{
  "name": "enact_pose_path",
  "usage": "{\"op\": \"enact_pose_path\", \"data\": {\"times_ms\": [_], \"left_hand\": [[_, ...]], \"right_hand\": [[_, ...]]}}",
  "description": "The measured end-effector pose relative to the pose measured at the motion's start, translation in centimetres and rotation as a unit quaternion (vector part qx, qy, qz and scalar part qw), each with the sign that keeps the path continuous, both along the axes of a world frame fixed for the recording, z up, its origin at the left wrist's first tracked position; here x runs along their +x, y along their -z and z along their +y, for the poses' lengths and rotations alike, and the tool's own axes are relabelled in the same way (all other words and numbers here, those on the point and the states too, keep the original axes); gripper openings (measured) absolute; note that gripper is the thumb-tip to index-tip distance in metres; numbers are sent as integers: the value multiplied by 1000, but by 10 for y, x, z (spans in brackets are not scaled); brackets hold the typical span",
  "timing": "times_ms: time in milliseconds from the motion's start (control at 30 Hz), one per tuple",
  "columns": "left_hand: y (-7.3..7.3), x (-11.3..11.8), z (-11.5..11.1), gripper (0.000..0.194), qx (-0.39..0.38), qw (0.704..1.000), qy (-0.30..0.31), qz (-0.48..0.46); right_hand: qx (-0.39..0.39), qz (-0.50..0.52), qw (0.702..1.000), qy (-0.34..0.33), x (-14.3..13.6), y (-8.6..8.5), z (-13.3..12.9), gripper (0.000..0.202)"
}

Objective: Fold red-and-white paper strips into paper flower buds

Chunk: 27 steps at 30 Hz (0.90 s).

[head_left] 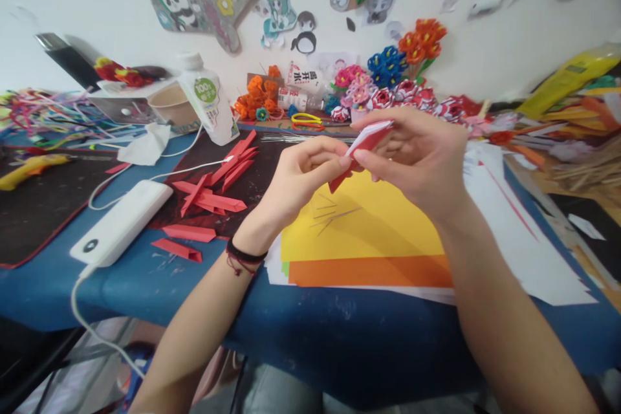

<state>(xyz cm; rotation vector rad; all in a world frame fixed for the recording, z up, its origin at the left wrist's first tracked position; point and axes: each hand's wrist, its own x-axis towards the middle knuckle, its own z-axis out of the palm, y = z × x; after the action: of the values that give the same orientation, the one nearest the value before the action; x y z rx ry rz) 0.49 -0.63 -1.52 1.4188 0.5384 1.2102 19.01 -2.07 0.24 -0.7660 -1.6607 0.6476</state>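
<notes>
Between my two hands, above the paper stack, is a folded piece of red paper [372,140] with a white inner side showing. My left hand [310,171] pinches its lower left end between thumb and fingers. My right hand [417,149] grips the other end, thumb in front and fingers behind. Below lie yellow paper [369,226] with several thin wires [334,210] on it, and orange paper [373,272] under that. To the left, several folded red paper strips [213,199] rest on a dark mat, two more [182,250] at its front edge.
A white power bank [121,223] with cables lies at the left. Behind it stand a white bottle [208,100] and a paper cup [172,103]. Handmade flowers [388,68] line the wall. White paper sheets [528,239] lie at the right, beside paper scraps.
</notes>
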Motion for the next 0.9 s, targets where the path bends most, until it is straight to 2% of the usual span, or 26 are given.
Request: {"op": "enact_pose_path", "data": {"times_ms": [333, 567, 900], "left_hand": [[8, 3, 4, 20, -24, 1000, -16, -11], [5, 2, 4, 22, -12, 1000, -20, 4], [7, -1, 5, 32, 19, 999, -38, 35]], "right_hand": [[21, 7, 1000, -12, -4, 5, 7, 23], [-49, 27, 998, -25, -3, 6, 12, 30], [-91, 44, 994, -29, -3, 6, 12, 29]]}}
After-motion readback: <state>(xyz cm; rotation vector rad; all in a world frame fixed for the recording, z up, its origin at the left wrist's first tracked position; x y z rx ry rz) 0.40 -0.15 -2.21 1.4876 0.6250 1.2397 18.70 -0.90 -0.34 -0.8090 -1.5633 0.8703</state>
